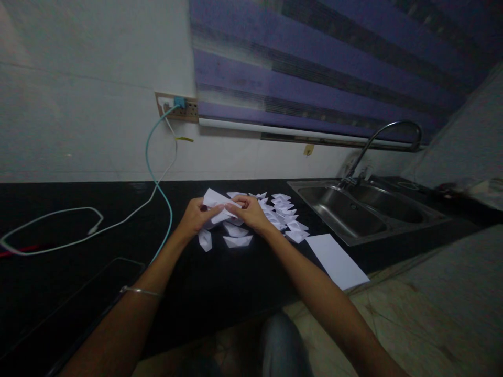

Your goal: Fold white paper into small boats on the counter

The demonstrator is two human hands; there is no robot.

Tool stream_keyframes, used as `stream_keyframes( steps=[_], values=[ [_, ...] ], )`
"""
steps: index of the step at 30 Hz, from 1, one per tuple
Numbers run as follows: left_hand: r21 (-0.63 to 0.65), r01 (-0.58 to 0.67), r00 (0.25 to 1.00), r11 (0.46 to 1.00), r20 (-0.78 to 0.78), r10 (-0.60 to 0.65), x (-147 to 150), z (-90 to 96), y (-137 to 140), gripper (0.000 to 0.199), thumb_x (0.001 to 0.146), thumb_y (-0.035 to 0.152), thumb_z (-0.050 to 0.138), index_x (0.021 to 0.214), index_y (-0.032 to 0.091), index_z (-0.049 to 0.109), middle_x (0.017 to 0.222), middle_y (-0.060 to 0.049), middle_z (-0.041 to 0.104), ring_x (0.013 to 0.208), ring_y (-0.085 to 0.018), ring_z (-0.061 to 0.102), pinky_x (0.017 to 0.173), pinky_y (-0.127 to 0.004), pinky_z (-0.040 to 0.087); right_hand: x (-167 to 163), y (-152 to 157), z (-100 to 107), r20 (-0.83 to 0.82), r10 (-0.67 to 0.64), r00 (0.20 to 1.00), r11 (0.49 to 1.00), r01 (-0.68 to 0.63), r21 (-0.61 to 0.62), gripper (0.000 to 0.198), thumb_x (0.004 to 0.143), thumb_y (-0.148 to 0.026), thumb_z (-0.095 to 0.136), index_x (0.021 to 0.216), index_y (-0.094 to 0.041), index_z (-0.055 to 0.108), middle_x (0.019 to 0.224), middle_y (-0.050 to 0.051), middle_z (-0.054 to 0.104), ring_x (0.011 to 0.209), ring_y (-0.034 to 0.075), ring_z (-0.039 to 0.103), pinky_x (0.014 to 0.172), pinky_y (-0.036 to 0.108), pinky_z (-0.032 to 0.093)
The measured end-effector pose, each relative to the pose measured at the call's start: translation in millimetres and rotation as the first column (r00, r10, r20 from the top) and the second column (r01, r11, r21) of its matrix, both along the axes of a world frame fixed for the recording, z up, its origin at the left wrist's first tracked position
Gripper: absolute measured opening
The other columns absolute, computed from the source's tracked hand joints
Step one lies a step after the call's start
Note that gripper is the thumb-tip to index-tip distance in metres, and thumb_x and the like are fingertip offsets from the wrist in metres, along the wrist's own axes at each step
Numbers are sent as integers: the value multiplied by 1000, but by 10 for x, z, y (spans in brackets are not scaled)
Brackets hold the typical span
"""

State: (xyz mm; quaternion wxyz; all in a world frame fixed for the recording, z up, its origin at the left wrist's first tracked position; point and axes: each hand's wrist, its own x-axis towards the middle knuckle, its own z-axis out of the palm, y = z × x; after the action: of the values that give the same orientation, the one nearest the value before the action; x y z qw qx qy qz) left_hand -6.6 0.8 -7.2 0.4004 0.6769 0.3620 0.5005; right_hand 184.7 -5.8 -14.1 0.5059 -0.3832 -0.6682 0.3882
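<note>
A partly folded sheet of white paper (215, 198) is held up above the dark counter, pinched between both hands. My left hand (195, 215) grips its left side, thumb on the near face. My right hand (251, 211) closes on its right side, the two thumbs almost meeting at the middle. Below and behind the hands lie several folded white paper boats (238, 241). More paper boats (296, 226) stand in rows to the right of my right hand. The fingers behind the paper are partly hidden.
A stack or sheet of plain white paper (338, 261) lies by the counter's front edge. Further right is a double steel sink (346, 207) with a curved faucet (371, 141). A teal cable (148, 152) and a white cable (129, 218) run from the wall socket (190, 109) across the black counter (220, 293).
</note>
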Motion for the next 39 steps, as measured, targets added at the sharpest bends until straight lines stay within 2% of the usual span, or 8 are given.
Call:
stream_keyframes(
  steps=[11, 17, 21, 24, 28, 33, 36, 39],
  values=[
    [64, -81, 997, 995, 1, 81, 18, -23, 52, 48, 81, 60, 61, 66, 15, 61, 58, -1, 60, 51, -13, 52, 46, -22, 40, 28, 11, -12, 10, 53, 999, 998, -53, 46, 33, 75, -43, 78, 93, -17, 72, 85, 5, 71, 78, 17, 65, 65, 26, 50],
    [-18, -150, 988, 988, 44, 151, 4, -18, 83, 56, 82, 65, 56, 52, 18, 53, 46, -1, 51, 43, -13, 47, 39, -24, 32, 54, 51, -66, 61, 50, 997, 998, -53, 45, 34, 76, -41, 77, 99, -17, 72, 90, 6, 73, 78, 17, 67, 64, 26, 52],
    [8, -149, 988, 989, 52, 148, -20, -3, 93, 52, 82, 60, 59, 54, 16, 57, 52, -2, 58, 47, -14, 52, 42, -23, 37, 52, 56, -76, 76, 12, 997, 1000, -14, 25, 32, 76, -41, 77, 96, -17, 74, 87, 7, 74, 74, 18, 68, 62, 27, 52],
    [90, -157, 985, 983, 90, 149, -58, 54, 76, 36, 78, 49, 69, 71, 14, 70, 68, -3, 68, 58, -14, 59, 49, -21, 44, 48, 49, -65, 47, -52, 998, 999, 53, -9, 33, 74, -42, 79, 94, -16, 75, 85, 7, 75, 73, 19, 68, 63, 29, 53],
    [0, -136, 975, 991, 175, 134, -95, 86, 59, 31, 74, 44, 76, 81, 14, 74, 63, -1, 67, 50, -11, 57, 45, -19, 43, 65, 49, -34, -40, -118, 992, 992, 116, -45, 36, 72, -47, 79, 90, -16, 76, 80, 7, 74, 68, 17, 66, 63, 29, 53],
    [-89, -74, 958, 993, 269, 96, -88, 73, 42, 37, 80, 51, 73, 70, 16, 67, 38, 7, 47, 29, -5, 35, 31, -16, 24, 94, 74, -15, -12, -132, 991, 987, 133, 88, 30, 73, -47, 78, 76, -17, 74, 71, 3, 67, 64, 13, 58, 59, 25, 45],
    [-109, -8, 948, 994, 316, 43, -77, 116, 9, 38, 77, 51, 76, 74, 15, 65, 42, 5, 54, 27, -4, 37, 29, -15, 23, 85, 63, 4, -12, -147, 989, 982, 147, 117, 33, 77, -49, 75, 67, -18, 71, 64, 0, 60, 59, 12, 51, 55, 24, 39],
    [-153, 41, 933, 987, 361, 17, -57, 160, -15, 39, 71, 49, 82, 77, 15, 64, 49, 1, 63, 30, -6, 47, 28, -15, 22, 69, 29, 32, -96, -178, 979, 982, 183, 38, 33, 78, -51, 73, 75, -18, 74, 57, -2, 55, 52, 11, 44, 50, 24, 35]
  ],
)
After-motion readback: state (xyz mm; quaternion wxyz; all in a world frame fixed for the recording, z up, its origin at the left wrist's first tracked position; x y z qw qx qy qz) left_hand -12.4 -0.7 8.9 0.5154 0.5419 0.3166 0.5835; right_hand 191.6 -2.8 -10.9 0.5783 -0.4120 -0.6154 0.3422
